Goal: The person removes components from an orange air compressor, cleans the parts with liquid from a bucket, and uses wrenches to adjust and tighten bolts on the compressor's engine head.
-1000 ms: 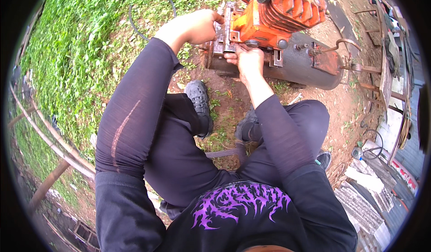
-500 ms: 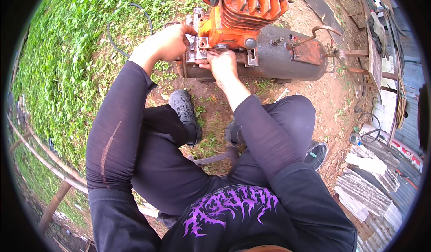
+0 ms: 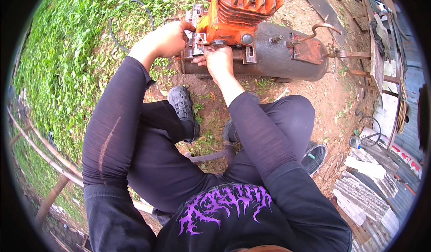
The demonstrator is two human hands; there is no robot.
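An orange compressor pump [image 3: 231,25] with cooling fins sits on top of a dark, rusty cylindrical tank [image 3: 287,54]. A slotted metal mounting bracket [image 3: 197,48] lies under the pump's left side. My left hand [image 3: 167,40] is at the bracket's left edge, its fingers curled and the index finger reaching onto the metal. My right hand [image 3: 219,63] bends in from below, fingertips against the near end of the same bracket, under the pump's foot. Whatever small part either hand pinches is hidden by the fingers.
Grass [image 3: 81,41] spreads to the left, with a black hose [image 3: 117,39] curving over it. A second slotted bracket [image 3: 250,54] stands right of my right hand. A bent pipe [image 3: 321,26] rises from the tank's right end. Corrugated sheets [image 3: 366,193] lie at lower right.
My right hand has shifted slightly left and up along the bracket, its fingertips spreading further left. My left hand stays at the bracket's left edge. The whole view has shifted a little.
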